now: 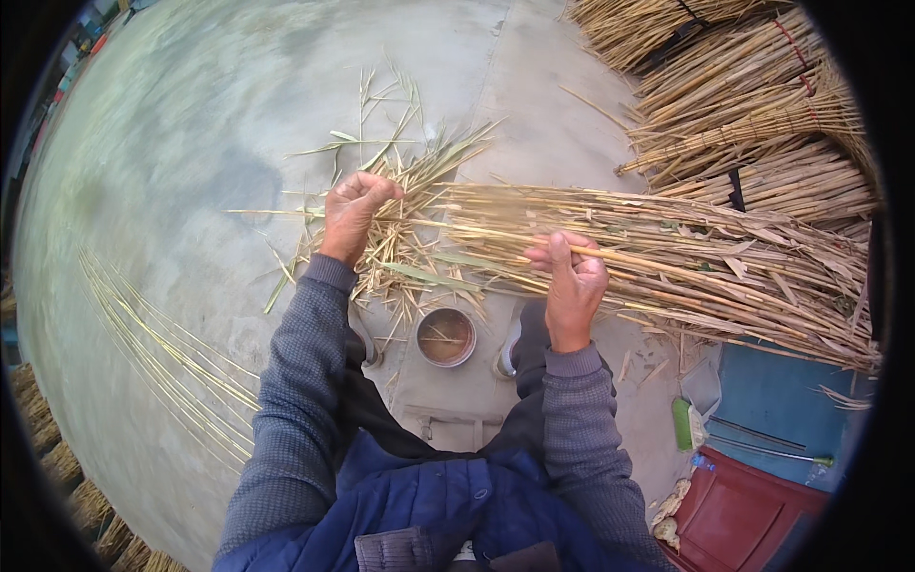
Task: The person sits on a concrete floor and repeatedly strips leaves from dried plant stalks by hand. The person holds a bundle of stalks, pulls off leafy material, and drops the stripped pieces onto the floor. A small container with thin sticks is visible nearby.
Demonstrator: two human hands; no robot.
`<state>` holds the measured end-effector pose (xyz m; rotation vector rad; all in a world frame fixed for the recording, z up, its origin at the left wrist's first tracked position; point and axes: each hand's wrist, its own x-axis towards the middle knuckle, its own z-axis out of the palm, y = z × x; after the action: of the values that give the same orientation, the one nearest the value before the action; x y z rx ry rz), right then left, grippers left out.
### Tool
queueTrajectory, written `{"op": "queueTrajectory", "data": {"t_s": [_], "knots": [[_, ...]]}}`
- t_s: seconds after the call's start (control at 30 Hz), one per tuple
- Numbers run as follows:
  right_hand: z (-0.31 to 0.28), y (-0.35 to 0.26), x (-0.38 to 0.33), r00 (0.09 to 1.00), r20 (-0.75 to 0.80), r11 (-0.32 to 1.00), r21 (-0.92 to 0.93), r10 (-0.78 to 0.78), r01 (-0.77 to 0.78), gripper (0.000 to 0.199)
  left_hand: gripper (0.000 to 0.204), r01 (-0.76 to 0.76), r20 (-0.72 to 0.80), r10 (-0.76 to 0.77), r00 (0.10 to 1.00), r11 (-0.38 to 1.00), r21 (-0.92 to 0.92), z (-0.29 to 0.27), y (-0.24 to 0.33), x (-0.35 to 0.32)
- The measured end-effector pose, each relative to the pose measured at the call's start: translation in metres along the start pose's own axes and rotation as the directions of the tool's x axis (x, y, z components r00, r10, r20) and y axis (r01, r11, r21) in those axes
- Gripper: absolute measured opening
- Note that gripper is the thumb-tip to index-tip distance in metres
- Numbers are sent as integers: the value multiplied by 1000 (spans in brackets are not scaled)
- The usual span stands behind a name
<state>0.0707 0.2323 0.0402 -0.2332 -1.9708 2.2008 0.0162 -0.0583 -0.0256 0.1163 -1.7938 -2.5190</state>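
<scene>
I'm outdoors on a pale concrete floor point(191, 124), smooth and a bit stained, with a seam running away from me up the middle. Reed bundles point(753, 114) are stacked at the upper right, tied with dark and red bands. A thin fan of stripped stalks point(162, 353) lies on the floor to my left. Down at the right there's a blue board point(772, 400), a red panel point(743, 515) and a green-handled tool point(682, 424). A small round metal can point(445, 337) stands between my shoes.

Right in front of me is a loose pile of reeds point(705, 257), long axis running left to right across the view, spreading out toward the right edge. Just left of it sits a messy heap of husks point(410, 219) and leaves, pointing every which way.

My right hand point(572, 281) has its grip clamped on one reed point(534, 240), fingers curled over it. That reed lies nearly level, along the pile's axis, its near end toward my left, the rest running off right over the pile. My left hand point(353, 210) is a closed fist in the husk heap, clamped on a few strands of husk, well apart from the right hand.
</scene>
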Motion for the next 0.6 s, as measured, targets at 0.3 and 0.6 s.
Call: {"op": "queueTrajectory", "data": {"t_s": [0.3, 0.6], "knots": [[14, 15, -6, 984, 175, 1000, 9, 20, -22, 20, 24, -689, 543, 430, 721, 368, 625, 54, -1, -19], [-9, -11, 8, 1000, -4, 994, -110, -6, 6, 28, 18, -271, 269, 105, 957, 10, 962, -25, 17, 1]]}}
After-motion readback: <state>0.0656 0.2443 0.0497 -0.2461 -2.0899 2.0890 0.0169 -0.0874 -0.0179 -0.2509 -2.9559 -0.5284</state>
